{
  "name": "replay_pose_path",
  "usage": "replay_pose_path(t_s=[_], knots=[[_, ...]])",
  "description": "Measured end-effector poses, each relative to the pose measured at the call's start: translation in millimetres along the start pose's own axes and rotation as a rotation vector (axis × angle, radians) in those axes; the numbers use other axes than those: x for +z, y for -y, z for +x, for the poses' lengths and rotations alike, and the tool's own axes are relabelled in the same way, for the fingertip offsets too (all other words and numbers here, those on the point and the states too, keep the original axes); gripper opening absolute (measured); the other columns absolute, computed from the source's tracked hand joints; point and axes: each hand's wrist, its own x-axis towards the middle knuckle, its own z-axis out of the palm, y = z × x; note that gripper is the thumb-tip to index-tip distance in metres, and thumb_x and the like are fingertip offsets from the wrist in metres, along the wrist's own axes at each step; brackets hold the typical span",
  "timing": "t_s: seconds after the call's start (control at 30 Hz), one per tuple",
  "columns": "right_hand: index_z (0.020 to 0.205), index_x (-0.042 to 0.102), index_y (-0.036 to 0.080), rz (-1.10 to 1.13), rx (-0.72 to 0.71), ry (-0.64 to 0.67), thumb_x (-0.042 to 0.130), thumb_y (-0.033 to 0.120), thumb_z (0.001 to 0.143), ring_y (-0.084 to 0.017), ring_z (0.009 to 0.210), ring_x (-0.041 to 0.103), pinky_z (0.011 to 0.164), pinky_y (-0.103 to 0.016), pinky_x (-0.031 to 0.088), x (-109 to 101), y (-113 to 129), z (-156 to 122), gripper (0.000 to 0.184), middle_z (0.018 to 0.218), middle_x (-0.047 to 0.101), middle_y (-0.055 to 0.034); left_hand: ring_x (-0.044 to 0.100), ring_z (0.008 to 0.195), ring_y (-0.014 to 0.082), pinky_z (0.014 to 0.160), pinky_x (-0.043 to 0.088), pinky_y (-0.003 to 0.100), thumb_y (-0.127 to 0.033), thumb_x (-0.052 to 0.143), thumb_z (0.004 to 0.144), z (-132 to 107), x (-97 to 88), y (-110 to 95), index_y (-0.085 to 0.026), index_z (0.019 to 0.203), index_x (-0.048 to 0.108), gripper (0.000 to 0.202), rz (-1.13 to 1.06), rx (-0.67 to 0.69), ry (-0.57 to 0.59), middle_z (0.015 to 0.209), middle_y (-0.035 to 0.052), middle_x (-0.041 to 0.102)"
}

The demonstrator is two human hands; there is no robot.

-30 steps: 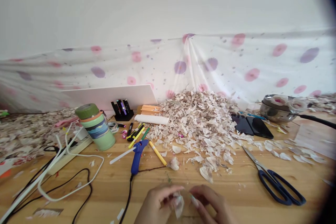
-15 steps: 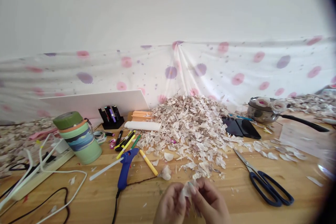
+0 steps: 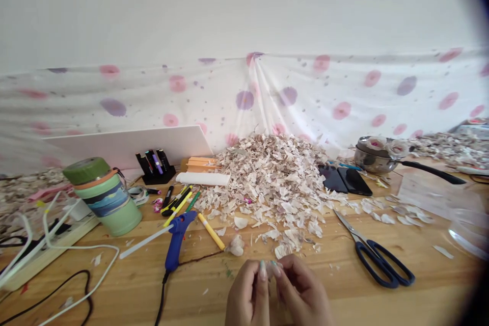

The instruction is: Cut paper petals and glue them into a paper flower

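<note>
My left hand [image 3: 246, 295] and my right hand [image 3: 301, 293] are together at the bottom centre, fingertips pinched against each other just above the wooden table [image 3: 382, 310]. Between the fingertips is a small pale flake [image 3: 269, 271], mostly hidden. Just beyond them lies the near edge of a big heap of pale dry flakes [image 3: 273, 178]. A single larger shell-like piece [image 3: 236, 246] sits to the left of my hands, beside a yellow pen [image 3: 211, 231] and a blue glue gun [image 3: 176, 233].
Blue-handled scissors [image 3: 376, 257] lie to the right. Two dark phones [image 3: 344, 180] and a metal pan [image 3: 376, 158] are at the back right. A green flask [image 3: 104, 197], a power strip [image 3: 42, 249] with cables, markers [image 3: 153, 163] and a white board [image 3: 126, 143] stand left. Spotted cloth [image 3: 290, 97] hangs behind.
The view has shifted so the table objects sit further left. My hands have closed tighter together and the pale flake, clearly seen a second ago, is now almost hidden.
</note>
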Motion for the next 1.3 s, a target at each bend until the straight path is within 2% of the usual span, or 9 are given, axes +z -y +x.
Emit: replay_pose_path(t_s=[0.1,0.33,0.47,0.6,0.73,0.9,1.07,1.17,1.3], knots=[[0.070,0.054,0.018,-0.116,-0.011,0.004,0.046,0.063,0.087,-0.014,0.053,0.043,0.050,-0.024,0.036,-3,1,4,0.048,0.058,0.046,0.0019,0.059,0.069,0.0185,0.067,0.046,0.025,-0.055,0.046,0.089,-1,2.6,1,-0.021,0.080,0.066,0.041,0.007,0.020,-0.021,0.074,0.0052,0.066],[0.072,0.051,0.019,-0.113,0.023,-0.060,0.042,0.059,0.091,-0.015,0.061,0.050,0.056,-0.024,0.041,2,-7,-1,0.046,0.064,0.054,-0.0005,0.052,0.057,0.0151,0.058,0.044,0.023,-0.057,0.048,0.087,-4,12.5,0,-0.020,0.085,0.061,0.039,-0.060,-0.037,0.021,0.066,0.0009,0.059],[0.074,0.053,0.019,-0.132,0.036,-0.030,0.042,0.060,0.091,-0.017,0.063,0.054,0.059,-0.025,0.044,1,-3,-2,0.046,0.066,0.058,-0.0026,0.059,0.066,0.0183,0.064,0.047,0.025,-0.054,0.042,0.091,-3,12.4,3,-0.021,0.082,0.060,0.039,0.042,-0.068,0.039,0.073,0.0046,0.065],[0.078,0.057,0.019,-0.246,-0.008,-0.029,0.042,0.057,0.092,-0.018,0.062,0.058,0.058,-0.025,0.044,-1,1,-3,0.044,0.068,0.063,-0.0048,0.064,0.076,0.0208,0.071,0.047,0.027,-0.051,0.038,0.093,-4,15.1,8,-0.023,0.087,0.063,0.038,0.158,0.034,-0.023,0.082,0.0073,0.069],[0.072,0.057,0.020,-0.340,-0.039,-0.102,0.044,0.055,0.092,-0.018,0.056,0.057,0.054,-0.025,0.041,-3,-4,-1,0.043,0.063,0.063,-0.0044,0.064,0.071,0.0200,0.068,0.047,0.027,-0.048,0.038,0.094,-5,20.0,12,-0.025,0.086,0.066,0.037,0.234,0.147,-0.115,0.076,0.0070,0.069],[0.071,0.055,0.019,-0.282,-0.050,-0.053,0.043,0.055,0.093,-0.016,0.058,0.055,0.053,-0.023,0.043,-7,-7,3,0.044,0.062,0.062,-0.0035,0.062,0.066,0.0194,0.063,0.046,0.026,-0.054,0.041,0.091,-3,19.5,12,-0.022,0.085,0.063,0.039,0.104,0.001,0.001,0.074,0.0061,0.067],[0.074,0.054,0.019,-0.306,-0.021,0.004,0.038,0.054,0.094,-0.017,0.061,0.056,0.057,-0.024,0.043,-7,5,1,0.044,0.067,0.062,-0.0038,0.057,0.060,0.0181,0.057,0.045,0.025,-0.060,0.043,0.087,2,18.3,5,-0.020,0.080,0.062,0.045,0.005,-0.079,0.092,0.066,0.0043,0.063],[0.078,0.054,0.020,-0.385,-0.037,-0.050,0.034,0.054,0.095,-0.018,0.059,0.056,0.056,-0.026,0.041,-26,13,4,0.043,0.064,0.059,-0.0024,0.055,0.058,0.0168,0.054,0.043,0.023,-0.061,0.045,0.086,6,17.7,-1,-0.020,0.077,0.061,0.045,0.048,-0.066,0.032,0.063,0.0029,0.060],[0.090,0.056,0.020,-0.694,0.013,-0.347,0.039,0.054,0.088,-0.025,0.067,0.061,0.063,-0.035,0.046,-101,4,11,0.037,0.076,0.064,-0.0083,0.047,0.054,0.0136,0.052,0.038,0.021,-0.061,0.047,0.086,12,13.4,-9,-0.021,0.072,0.056,0.044,0.046,-0.053,-0.068,0.059,-0.0011,0.050]])
